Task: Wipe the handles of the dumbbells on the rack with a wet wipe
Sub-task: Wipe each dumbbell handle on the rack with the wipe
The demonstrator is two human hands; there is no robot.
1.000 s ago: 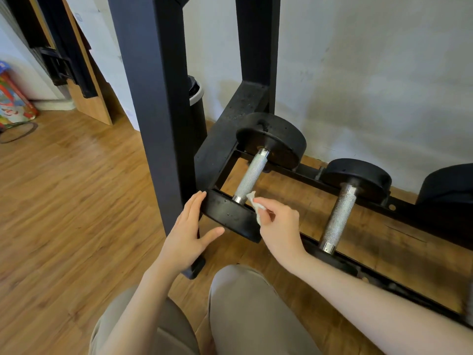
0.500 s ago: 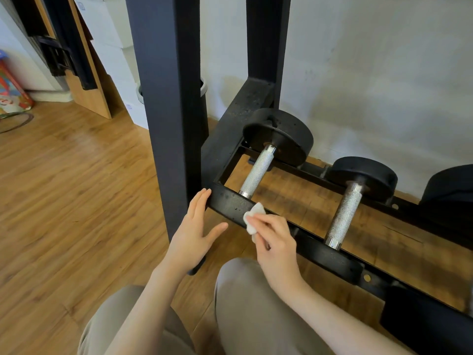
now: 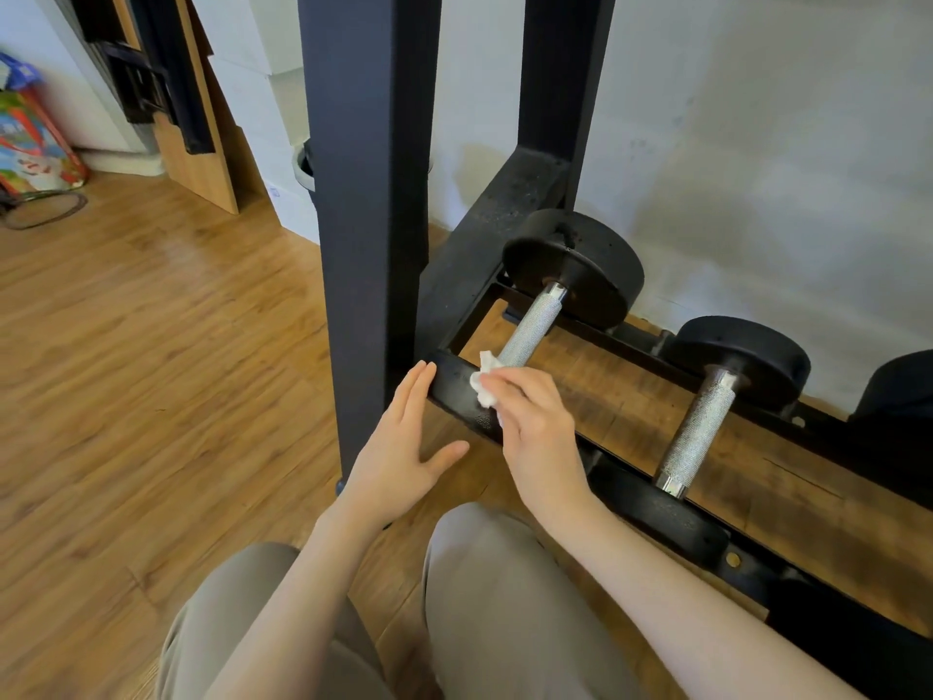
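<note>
Compared with a second ago, the right hand (image 3: 530, 421) sits lower and closer to the front rail (image 3: 457, 384) of the rack, and the near weight of the first dumbbell is no longer seen in front of it. Its fingers are curled and pinch a small crumpled wet wipe (image 3: 485, 384), which lies at the near end of the knurled handle (image 3: 530, 328), at the rail. The risk from here is that the wipe rubs the rail and not the handle, because the hand covers the place of contact; the rough knurling may also tear the thin wipe. The left hand (image 3: 404, 447) lies flat with straight fingers, their tips touching the rail beside the black upright post (image 3: 368, 219), and it holds nothing. The second handle (image 3: 699, 431) waits further right, well apart from both hands.
</note>
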